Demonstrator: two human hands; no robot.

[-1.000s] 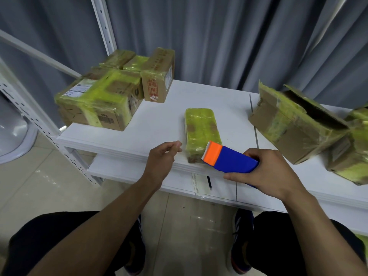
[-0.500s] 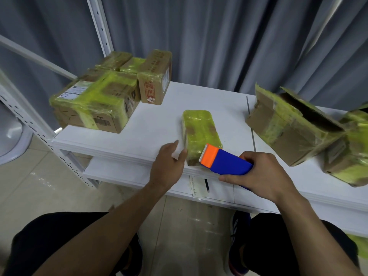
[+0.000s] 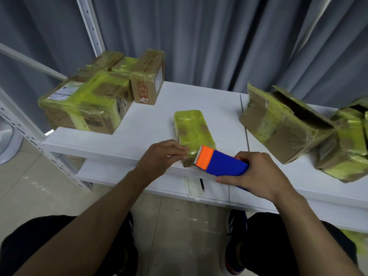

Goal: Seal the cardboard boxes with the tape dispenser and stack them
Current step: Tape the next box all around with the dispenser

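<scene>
Grey pleated curtains (image 3: 199, 36) hang behind a smooth white table (image 3: 155, 120), with a perforated white shelf post (image 3: 89, 24) at the back left.

Near the front edge, about mid-table, lies the small box (image 3: 192, 129), a long flat block wrapped all over in glossy, wrinkled yellow-green tape. The tape dispenser (image 3: 221, 163), a blue plastic slab with an orange head and a toothed cutting edge, sits against the box's near right corner. The right hand (image 3: 256, 174) grips its blue body, fingers curled round it. The left hand (image 3: 159, 158) meets the box's near left edge with bent fingers; motion blur hides whether it pinches or only touches.

At far left is a cluster of taped boxes (image 3: 85, 104), with an upright brown carton (image 3: 148, 78) just beside it. At right, a crumpled cardboard box (image 3: 278, 124) lies tilted with its flaps open.
</scene>
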